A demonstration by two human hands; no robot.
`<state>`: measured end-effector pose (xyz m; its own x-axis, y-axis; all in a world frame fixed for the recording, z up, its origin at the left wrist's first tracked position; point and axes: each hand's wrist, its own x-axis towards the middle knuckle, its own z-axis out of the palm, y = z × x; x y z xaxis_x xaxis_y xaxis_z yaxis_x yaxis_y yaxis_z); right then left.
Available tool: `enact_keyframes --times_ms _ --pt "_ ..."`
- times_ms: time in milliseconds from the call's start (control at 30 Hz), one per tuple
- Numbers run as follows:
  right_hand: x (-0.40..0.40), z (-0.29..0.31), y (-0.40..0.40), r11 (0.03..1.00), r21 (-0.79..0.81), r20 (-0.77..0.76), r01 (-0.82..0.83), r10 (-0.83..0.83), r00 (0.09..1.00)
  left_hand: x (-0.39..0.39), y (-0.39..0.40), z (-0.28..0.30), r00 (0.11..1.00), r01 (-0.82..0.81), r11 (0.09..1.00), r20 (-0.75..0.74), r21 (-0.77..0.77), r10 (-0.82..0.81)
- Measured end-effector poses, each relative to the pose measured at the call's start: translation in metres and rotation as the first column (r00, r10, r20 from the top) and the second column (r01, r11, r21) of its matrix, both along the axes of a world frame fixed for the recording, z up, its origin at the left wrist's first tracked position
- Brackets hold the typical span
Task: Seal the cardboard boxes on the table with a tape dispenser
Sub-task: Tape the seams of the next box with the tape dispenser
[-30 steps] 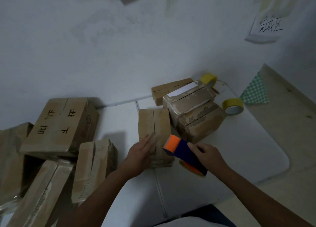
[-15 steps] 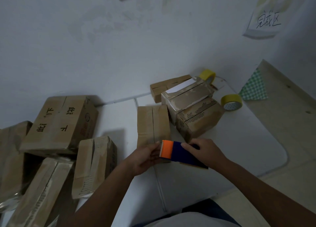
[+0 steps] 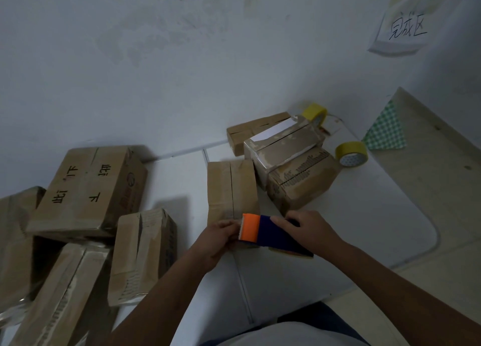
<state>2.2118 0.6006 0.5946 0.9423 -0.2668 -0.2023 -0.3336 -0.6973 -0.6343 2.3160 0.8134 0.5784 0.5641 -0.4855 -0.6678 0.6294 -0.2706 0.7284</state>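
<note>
An orange-and-navy dispenser [image 3: 263, 235] is seen against brown boxes [image 3: 232, 189] on a white table [image 3: 364, 215]. Two yellow tape rolls [image 3: 351, 153] are shown near a green-and-white checked cloth [image 3: 385, 132]. Black characters are printed on one box [image 3: 86, 187] and on a white wall sign [image 3: 400, 33].

Makeshift packing room, cardboard boxes [image 3: 86, 189] heaped on white table [image 3: 364, 215], tape rolls [image 3: 351, 153], handwritten wall sign [image 3: 406, 30]

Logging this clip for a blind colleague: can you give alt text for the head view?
A person's right hand holds an orange-and-blue tape dispenser at the near end of a small cardboard box on a white table, while the left hand pinches at its toothed edge. More boxes lie around.
</note>
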Motion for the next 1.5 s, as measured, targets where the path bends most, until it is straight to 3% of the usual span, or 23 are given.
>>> enact_keyframes --times_ms 267,500,767,1300,1500 --pt "0.015 0.002 0.000 0.988 -0.082 -0.028 -0.128 0.127 0.992 0.001 0.017 0.000 0.992 -0.068 0.996 0.113 0.053 0.061" --pt "0.005 -0.011 -0.048 0.973 -0.144 -0.112 -0.178 0.163 0.980 0.027 0.090 -0.014 0.906 -0.411 0.905 0.158 0.110 0.392" --pt "0.006 -0.024 -0.067 0.959 -0.231 -0.124 -0.163 0.137 0.983 0.010 0.080 -0.041 0.925 -0.367 0.895 0.206 0.256 0.320" --pt "0.008 -0.028 -0.072 0.941 -0.305 -0.164 -0.148 0.101 0.981 -0.003 0.055 -0.040 0.866 -0.469 0.852 0.312 0.232 0.391" --pt "0.013 -0.034 -0.068 0.930 -0.332 -0.183 -0.161 0.105 0.978 -0.005 0.049 -0.045 0.894 -0.421 0.853 0.296 0.308 0.335"
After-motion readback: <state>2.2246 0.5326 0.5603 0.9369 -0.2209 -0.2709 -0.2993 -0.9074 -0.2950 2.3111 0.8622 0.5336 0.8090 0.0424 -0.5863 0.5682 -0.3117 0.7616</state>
